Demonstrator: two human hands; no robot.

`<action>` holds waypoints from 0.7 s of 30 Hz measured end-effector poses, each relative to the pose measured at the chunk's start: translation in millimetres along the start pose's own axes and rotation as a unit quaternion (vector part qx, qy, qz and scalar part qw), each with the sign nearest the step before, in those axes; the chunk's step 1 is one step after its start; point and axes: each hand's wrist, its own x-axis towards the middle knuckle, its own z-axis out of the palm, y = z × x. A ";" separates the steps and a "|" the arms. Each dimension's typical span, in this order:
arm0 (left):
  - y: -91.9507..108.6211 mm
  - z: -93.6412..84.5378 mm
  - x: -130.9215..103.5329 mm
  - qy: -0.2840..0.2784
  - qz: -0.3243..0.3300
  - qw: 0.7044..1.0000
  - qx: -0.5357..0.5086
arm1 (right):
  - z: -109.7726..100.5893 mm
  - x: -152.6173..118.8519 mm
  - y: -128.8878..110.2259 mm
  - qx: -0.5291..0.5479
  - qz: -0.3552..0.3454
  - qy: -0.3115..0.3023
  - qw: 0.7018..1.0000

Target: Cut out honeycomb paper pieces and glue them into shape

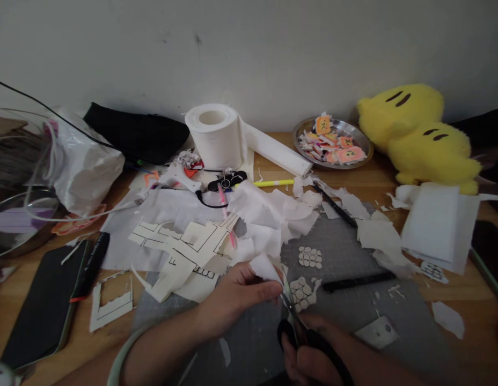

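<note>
My left hand [243,292] pinches a small piece of white paper [265,268] between thumb and fingers, over the grey cutting mat [249,343]. Black-handled scissors [291,308] are in my right hand [309,356], their blades partly apart and pointing up at the paper's right edge. Just right of the blades lies a paper cutout of joined circles [300,295]; a smaller circle cutout [309,257] lies above it. Pale paper scraps with black lines [184,252] are spread to the left of my left hand.
A tissue roll [214,139] stands at the back, beside a metal bowl [367,158] of orange cutouts and yellow plush toys [430,145]. Black pens [359,280] and torn white paper lie on the right. A phone [43,305] and a black marker [90,265] are at left.
</note>
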 end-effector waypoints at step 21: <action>0.1 0.1 1.4 -0.008 0.005 1.000 0.019 | -6.8 -2.7 16.9 0.024 -0.098 -0.060 0.993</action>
